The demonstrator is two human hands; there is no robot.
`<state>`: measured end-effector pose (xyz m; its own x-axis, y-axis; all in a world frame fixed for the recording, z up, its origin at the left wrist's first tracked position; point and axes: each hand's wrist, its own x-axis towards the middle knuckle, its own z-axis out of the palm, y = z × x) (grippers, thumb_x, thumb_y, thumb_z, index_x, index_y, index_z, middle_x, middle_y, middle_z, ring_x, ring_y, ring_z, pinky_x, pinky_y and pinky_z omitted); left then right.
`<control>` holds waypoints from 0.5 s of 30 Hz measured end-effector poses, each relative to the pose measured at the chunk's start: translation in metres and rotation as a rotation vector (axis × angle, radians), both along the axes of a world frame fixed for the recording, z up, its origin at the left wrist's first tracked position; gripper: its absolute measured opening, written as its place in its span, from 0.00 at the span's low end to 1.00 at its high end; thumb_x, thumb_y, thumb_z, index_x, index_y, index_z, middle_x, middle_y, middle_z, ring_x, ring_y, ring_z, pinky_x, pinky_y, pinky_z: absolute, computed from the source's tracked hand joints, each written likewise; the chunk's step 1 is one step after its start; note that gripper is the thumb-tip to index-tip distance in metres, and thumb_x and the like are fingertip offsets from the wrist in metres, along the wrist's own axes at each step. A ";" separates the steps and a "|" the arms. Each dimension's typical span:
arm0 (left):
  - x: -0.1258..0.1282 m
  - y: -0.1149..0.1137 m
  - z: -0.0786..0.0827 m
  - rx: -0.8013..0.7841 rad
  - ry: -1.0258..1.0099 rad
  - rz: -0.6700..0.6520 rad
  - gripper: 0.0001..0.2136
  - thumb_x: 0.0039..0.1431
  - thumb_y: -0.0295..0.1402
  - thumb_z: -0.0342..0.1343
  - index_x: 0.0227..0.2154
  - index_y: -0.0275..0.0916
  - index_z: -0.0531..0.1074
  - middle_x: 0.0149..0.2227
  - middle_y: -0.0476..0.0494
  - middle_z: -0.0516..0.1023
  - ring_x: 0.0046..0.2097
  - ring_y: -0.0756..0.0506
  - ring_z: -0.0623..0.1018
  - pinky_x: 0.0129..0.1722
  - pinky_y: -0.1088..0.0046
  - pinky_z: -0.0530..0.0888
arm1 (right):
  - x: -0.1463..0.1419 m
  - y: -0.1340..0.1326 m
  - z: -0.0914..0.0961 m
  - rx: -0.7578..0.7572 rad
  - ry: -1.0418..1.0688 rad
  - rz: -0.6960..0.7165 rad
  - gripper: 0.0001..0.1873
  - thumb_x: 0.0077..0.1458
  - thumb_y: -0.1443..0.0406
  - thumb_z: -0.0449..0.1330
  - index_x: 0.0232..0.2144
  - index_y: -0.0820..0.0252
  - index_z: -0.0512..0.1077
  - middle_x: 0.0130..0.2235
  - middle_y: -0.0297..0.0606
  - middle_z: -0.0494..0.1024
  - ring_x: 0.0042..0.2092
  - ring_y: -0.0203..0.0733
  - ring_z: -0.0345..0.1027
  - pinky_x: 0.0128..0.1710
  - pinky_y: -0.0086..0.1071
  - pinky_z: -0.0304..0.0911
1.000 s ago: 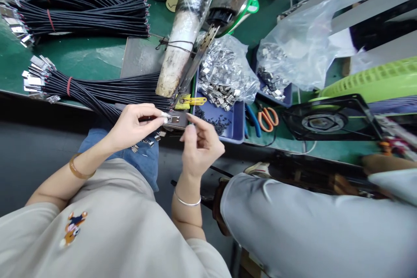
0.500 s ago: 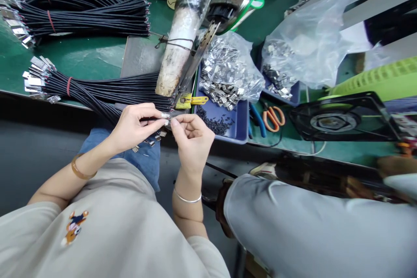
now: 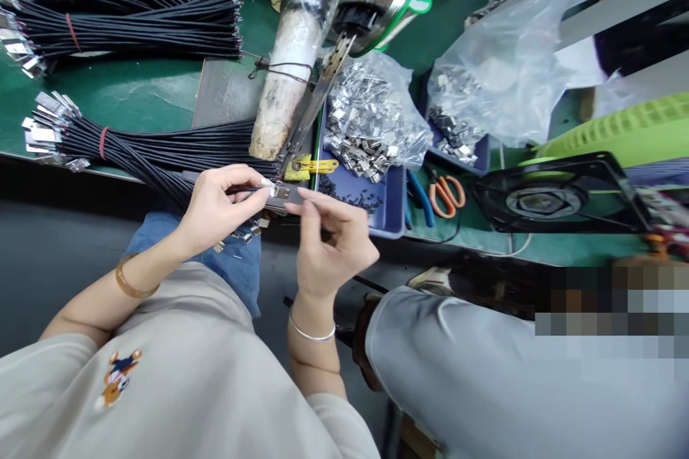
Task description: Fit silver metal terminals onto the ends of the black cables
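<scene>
My left hand (image 3: pixel 223 204) is closed in a pinch on a black cable, with its small metal connector (image 3: pixel 280 193) sticking out to the right past the fingertips. White coverings show on the left thumb and finger tips. My right hand (image 3: pixel 334 233) hovers just right of the connector, apart from it, its fingers loosely bent with the tips separated. Nothing can be made out between them. A bundle of black cables (image 3: pixel 183 145) lies on the bench behind my left hand. More metal-ended cables (image 3: pixel 245 235) hang over my lap below it.
Behind my right hand, a blue tray (image 3: pixel 395 211) holds bagged metal connector shells (image 3: pixel 371 115) and small black pieces (image 3: pixel 358 199). Orange-handled scissors (image 3: pixel 446 197), blue-handled pliers (image 3: pixel 420 199) and a black fan (image 3: pixel 560 197) lie rightward. A wrapped tube (image 3: pixel 285 79) juts overhead. A co-worker's leg (image 3: pixel 457 358) is at right.
My right hand has moved off the connector to the right, and its fingers have parted. The metal connector now shows in my left hand's pinch. The view has shifted slightly.
</scene>
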<state>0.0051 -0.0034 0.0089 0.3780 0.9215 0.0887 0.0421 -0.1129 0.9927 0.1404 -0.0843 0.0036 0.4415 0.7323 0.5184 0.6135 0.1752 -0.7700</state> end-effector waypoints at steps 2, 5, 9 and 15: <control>0.002 0.001 0.001 0.008 0.008 0.016 0.07 0.51 0.32 0.59 0.25 0.33 0.78 0.25 0.47 0.76 0.24 0.54 0.65 0.23 0.78 0.61 | 0.001 0.003 -0.004 -0.040 -0.033 0.080 0.02 0.61 0.66 0.62 0.35 0.54 0.72 0.42 0.36 0.84 0.38 0.39 0.82 0.38 0.33 0.78; 0.006 0.001 0.000 0.018 0.013 0.057 0.07 0.50 0.31 0.58 0.23 0.34 0.77 0.22 0.50 0.74 0.22 0.55 0.62 0.22 0.78 0.58 | 0.001 0.010 -0.006 -0.048 0.014 0.127 0.05 0.60 0.68 0.62 0.32 0.55 0.70 0.42 0.37 0.84 0.37 0.38 0.81 0.36 0.31 0.77; 0.011 0.000 -0.002 0.039 0.012 0.129 0.06 0.50 0.31 0.58 0.23 0.34 0.76 0.23 0.51 0.73 0.22 0.56 0.61 0.21 0.79 0.57 | 0.003 0.016 -0.002 -0.076 0.092 0.162 0.06 0.58 0.69 0.62 0.30 0.55 0.69 0.41 0.36 0.85 0.37 0.38 0.81 0.36 0.30 0.78; 0.015 0.000 0.000 0.108 0.023 0.174 0.05 0.51 0.29 0.58 0.23 0.35 0.76 0.24 0.50 0.74 0.23 0.56 0.62 0.21 0.79 0.57 | 0.006 0.019 0.000 -0.110 0.154 0.185 0.05 0.57 0.68 0.63 0.30 0.56 0.71 0.40 0.37 0.84 0.38 0.39 0.81 0.37 0.32 0.78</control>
<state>0.0198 -0.0031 0.0090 0.2168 0.9588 0.1837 0.0925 -0.2075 0.9738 0.1467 -0.0651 0.0039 0.3621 0.8561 0.3688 0.4532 0.1841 -0.8722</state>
